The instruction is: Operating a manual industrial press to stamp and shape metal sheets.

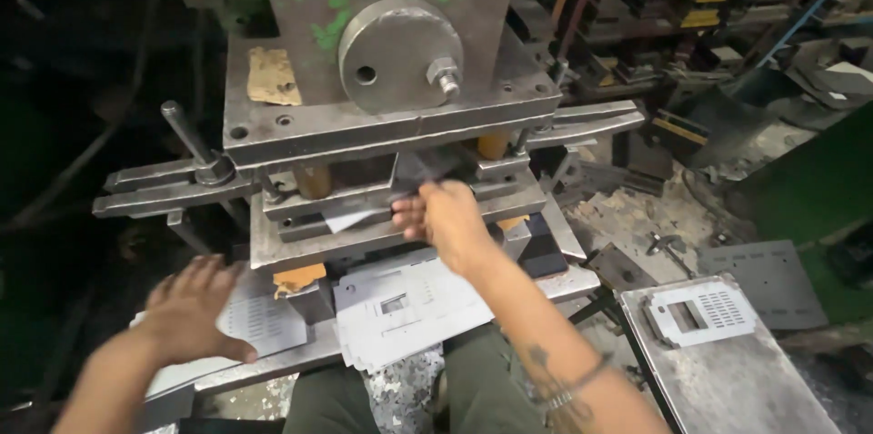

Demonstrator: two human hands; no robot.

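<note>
The right hand (446, 216) reaches into the gap of the press (391, 125), fingers curled on a thin metal sheet (350, 216) lying in the die. The left hand (195, 307) hovers spread above a punched sheet (259, 320) on the counter (291, 361). A stack of punched sheets (409, 311) lies between them. This looks like the loading step; the sheet needs seating squarely.

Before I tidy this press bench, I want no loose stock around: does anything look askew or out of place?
Yes. The pale punched sheet-metal blanks under the right hand lie fanned and overhang the bench edge. A torn tan scrap sits crooked on the grey steel press plate.
</note>
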